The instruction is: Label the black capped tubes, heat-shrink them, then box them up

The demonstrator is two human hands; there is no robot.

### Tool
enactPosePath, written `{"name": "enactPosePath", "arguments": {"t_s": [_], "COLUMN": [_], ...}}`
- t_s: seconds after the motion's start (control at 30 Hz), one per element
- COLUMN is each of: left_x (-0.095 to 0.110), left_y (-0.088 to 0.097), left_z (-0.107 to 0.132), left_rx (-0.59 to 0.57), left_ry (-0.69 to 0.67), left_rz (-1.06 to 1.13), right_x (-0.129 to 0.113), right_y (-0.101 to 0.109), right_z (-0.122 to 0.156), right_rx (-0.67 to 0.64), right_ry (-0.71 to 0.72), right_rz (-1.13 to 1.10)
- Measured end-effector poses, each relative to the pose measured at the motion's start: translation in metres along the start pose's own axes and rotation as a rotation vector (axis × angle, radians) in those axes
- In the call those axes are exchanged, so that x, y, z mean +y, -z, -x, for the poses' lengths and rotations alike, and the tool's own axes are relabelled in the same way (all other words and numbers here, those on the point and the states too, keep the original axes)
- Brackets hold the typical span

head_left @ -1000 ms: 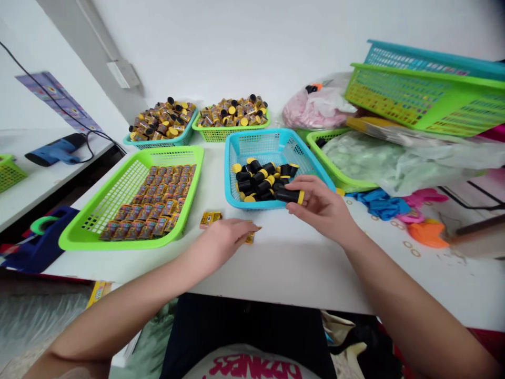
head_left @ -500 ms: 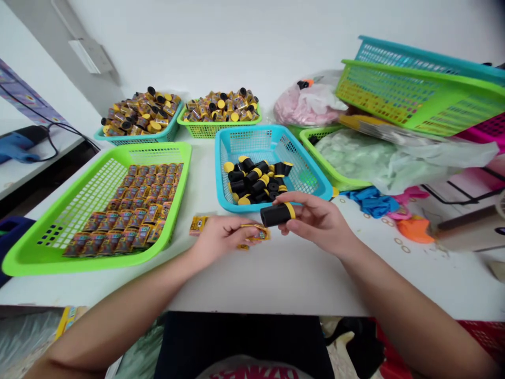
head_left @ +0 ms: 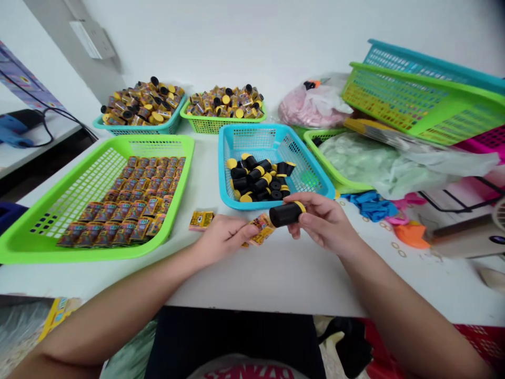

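A small black tub (head_left: 284,215) is lying on its side in the right hand (head_left: 321,223), above the table (head_left: 268,281) and in front of the blue basket (head_left: 222,173). It is looking smooth, dark and plain, like a short cylinder, and a yellow cap (head_left: 302,207) is showing at its right end, against the fingers. Its bare black end is facing left, toward a printed wrapper (head_left: 264,227) in the left hand (head_left: 221,238). The wrapper is showing mostly yellow and orange, with small print too blurred to read. The tub's end is sitting right beside the wrapper; whether the two are touching, I cannot tell.

The right hand is gripping the tub near the cap, the thumb pressing on the near side and the fingers curling around the far side. Its forearm is slanting up and inward from the lower right. The left hand is pinching the wrapper between thumb and fingers, its back turning upward and its thumb pointing right. The left forearm is reaching in from the lower left, low over the table's front edge.

A few more wrappers (head_left: 201,220) are lying on the table just left of the left hand. More black tubs (head_left: 256,181) with yellow caps are lying jumbled in the blue basket, while wrapped tubs (head_left: 132,196) are lying in neat rows in the green tray (head_left: 79,255) at the left.
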State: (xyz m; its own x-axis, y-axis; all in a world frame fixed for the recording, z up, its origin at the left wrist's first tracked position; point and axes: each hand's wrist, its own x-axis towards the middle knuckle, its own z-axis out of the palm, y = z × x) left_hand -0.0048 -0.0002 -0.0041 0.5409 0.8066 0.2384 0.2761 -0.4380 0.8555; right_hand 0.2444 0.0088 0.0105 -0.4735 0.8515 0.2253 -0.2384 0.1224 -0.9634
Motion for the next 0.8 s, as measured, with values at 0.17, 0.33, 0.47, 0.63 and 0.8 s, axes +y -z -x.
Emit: {"name": "enactPosePath", "arguments": {"t_s": [0.17,0.33,0.47,0.63,0.8], "left_x": [-0.001,-0.007,-0.01,-0.005,0.002], "left_y": [0.003,-0.004,-0.01,-0.008,-0.004], "left_z": [-0.002,-0.004,-0.001,0.002,0.002], "left_rx": [0.044,0.018,-0.13,-0.287,-0.441], "left_ry": [-0.094,0.018,0.081,0.116,0.072], "left_rz": [-0.085,0.058,0.299,0.47,0.724], "right_x": [-0.002,0.001,0.007,0.004,-0.008], "right_y": [-0.001,-0.01,-0.019,-0.024,-0.021], "right_z": [-0.002,-0.001,0.001,0.003,0.002], "right_rx": [-0.085,-0.053,-0.09,-0.142,-0.295], "right_ry": [-0.06,0.085,0.074,0.125,0.26], "right_rz": [0.113,0.35,0.437,0.415,0.376]}}
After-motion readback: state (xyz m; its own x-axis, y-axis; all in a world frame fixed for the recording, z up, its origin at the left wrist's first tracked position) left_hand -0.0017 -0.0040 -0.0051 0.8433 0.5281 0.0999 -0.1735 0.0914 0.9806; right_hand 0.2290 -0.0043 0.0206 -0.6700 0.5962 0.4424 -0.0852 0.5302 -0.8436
